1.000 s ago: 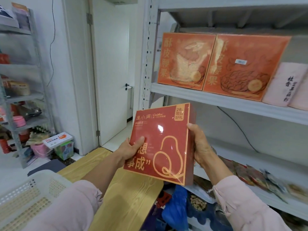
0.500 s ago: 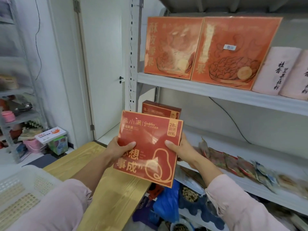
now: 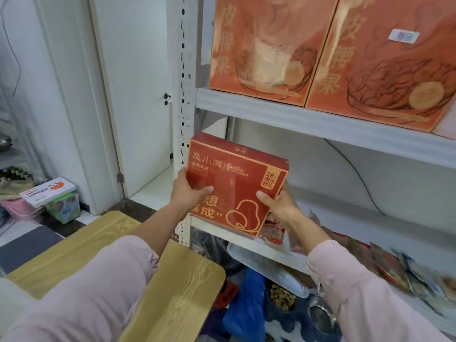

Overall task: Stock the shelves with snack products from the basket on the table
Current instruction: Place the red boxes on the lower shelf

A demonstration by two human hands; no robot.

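Note:
A red snack box with gold lettering stands upright at the left end of the middle shelf, close to the perforated upright post. My left hand grips its lower left edge. My right hand grips its lower right edge, thumb on the front. Whether a second red box stands behind it is hidden. The basket shows only as a white sliver at the bottom left, on the wooden table.
Two large orange boxes fill the shelf above. Flat snack packets lie along the middle shelf to the right. A white tray and blue bags sit below. A white door and floor clutter are at left.
Both hands have carried the red box forward and up to the left end of the middle shelf. The view has moved closer to the shelving, and the basket has slid almost out of view.

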